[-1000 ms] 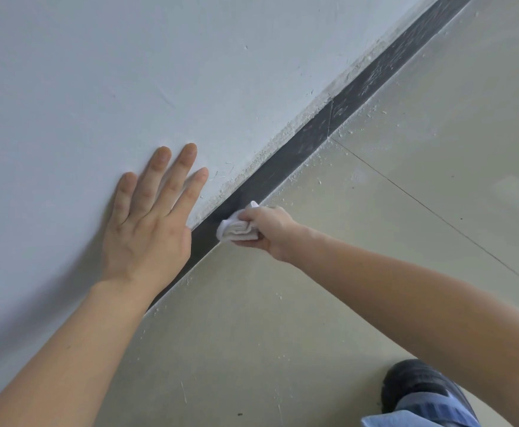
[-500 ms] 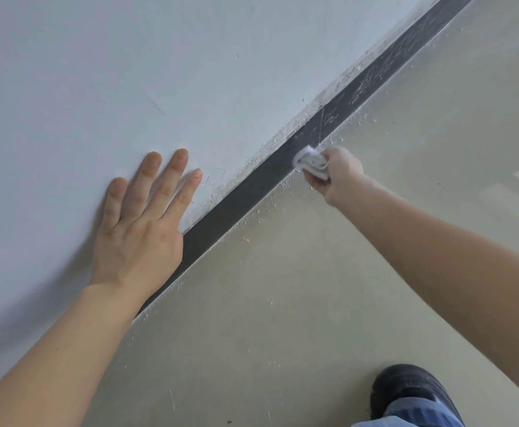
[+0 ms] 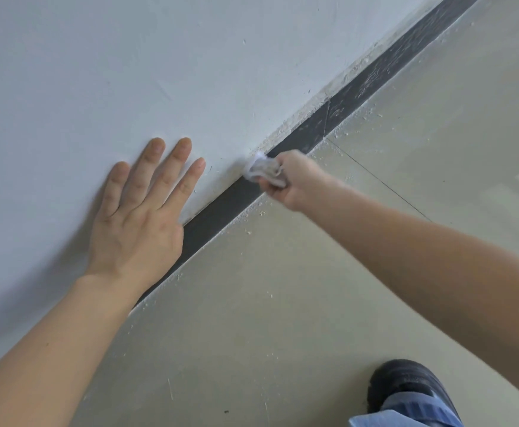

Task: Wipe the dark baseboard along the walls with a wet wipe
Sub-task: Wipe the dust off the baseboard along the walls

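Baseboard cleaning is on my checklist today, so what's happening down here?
A person is wiping the dark baseboard with a crumpled white wet wipe gripped in the right hand, pressed near the board's top edge. The left hand lies flat on the white wall, fingers straight. The board beyond the wipe looks streaked with pale dust.

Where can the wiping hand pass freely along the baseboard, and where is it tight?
Free: the baseboard between the left hand and the wipe, and its dusty stretch beyond the right hand. The floor beside it is open too. Tight: by the left hand, flat on the wall.
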The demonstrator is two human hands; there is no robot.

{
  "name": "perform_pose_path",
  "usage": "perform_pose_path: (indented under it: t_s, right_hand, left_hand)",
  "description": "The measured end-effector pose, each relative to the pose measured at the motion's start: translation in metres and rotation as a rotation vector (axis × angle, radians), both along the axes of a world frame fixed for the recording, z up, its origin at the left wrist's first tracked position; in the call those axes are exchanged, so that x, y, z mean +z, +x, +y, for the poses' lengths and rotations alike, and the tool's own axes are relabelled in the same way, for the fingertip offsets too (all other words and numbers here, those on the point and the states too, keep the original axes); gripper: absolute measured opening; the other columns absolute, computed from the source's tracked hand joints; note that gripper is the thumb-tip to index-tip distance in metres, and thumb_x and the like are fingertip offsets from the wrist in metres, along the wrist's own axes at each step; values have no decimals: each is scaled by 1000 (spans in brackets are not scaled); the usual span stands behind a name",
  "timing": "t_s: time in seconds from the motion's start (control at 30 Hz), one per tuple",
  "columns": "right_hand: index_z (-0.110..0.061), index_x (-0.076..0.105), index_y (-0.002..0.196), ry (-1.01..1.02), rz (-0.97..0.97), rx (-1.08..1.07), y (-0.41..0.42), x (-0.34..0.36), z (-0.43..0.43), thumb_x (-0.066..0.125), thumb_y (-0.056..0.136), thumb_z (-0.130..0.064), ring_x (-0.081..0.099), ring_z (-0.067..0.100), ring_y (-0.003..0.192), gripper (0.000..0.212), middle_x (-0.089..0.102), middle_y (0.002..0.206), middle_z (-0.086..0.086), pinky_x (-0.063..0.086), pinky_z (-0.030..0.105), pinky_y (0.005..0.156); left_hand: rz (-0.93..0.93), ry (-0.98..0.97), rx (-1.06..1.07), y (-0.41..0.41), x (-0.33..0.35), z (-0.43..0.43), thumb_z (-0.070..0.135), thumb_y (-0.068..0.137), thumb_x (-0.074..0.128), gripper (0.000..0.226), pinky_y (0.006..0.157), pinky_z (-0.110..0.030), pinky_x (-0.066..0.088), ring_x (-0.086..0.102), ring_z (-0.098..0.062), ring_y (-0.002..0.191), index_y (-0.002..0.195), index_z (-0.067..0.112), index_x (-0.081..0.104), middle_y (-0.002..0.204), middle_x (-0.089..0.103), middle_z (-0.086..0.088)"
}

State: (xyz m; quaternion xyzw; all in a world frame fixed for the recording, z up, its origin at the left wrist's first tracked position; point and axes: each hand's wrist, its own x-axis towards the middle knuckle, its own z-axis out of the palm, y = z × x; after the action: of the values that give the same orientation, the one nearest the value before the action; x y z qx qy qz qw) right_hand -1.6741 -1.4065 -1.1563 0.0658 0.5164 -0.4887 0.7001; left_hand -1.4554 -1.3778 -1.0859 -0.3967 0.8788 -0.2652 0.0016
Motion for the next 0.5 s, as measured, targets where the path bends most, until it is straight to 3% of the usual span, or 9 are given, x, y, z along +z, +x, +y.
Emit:
perform_pose_path:
  t_s: [0.07, 0.13, 0.23, 0.37, 0.5]
  right_hand:
    - [4, 56, 107, -22, 24, -116, -33, 6, -4, 35, 92, 6, 58, 14, 40, 26, 63, 90, 16, 48, 18, 40]
    - [2, 61, 98, -31, 117, -209, -60, 9, -5, 41, 94, 2, 61, 15, 55, 20, 63, 104, 17, 52, 19, 49]
    - [-3, 61, 91, -3, 171, -258, -71, 6, 4, 44, 94, -6, 59, 15, 62, 17, 64, 95, 13, 53, 20, 51]
    - [-4, 57, 93, 56, 140, -85, -30, -16, 27, 43, 92, -7, 57, 15, 55, 14, 60, 78, 10, 52, 21, 45]
    - [-9, 58, 87, 99, 141, 222, 37, -41, 49, 55, 86, -4, 59, 18, 57, 6, 59, 81, 10, 53, 24, 45]
  left_hand:
    - [3, -3, 1, 0, -2, -1, 7, 77, 40, 79, 116, -34, -15, -15, -11, 145, 151, 26, 19, 157, -6, 11]
    - [-1, -8, 0, 0, -4, -2, 6, 77, 41, 79, 115, -34, -16, -15, -12, 145, 151, 26, 19, 158, -6, 11]
    - [-5, -21, 2, 0, -6, -3, 6, 77, 40, 80, 115, -35, -16, -14, -13, 145, 151, 27, 19, 158, -3, 10]
    - [24, 5, -3, -2, -5, -3, 6, 75, 40, 81, 115, -34, -18, -15, -12, 145, 150, 26, 21, 157, -5, 12]
    - [43, 40, 4, -2, -4, -2, 6, 74, 41, 81, 115, -34, -17, -16, -10, 144, 150, 25, 21, 157, -3, 12]
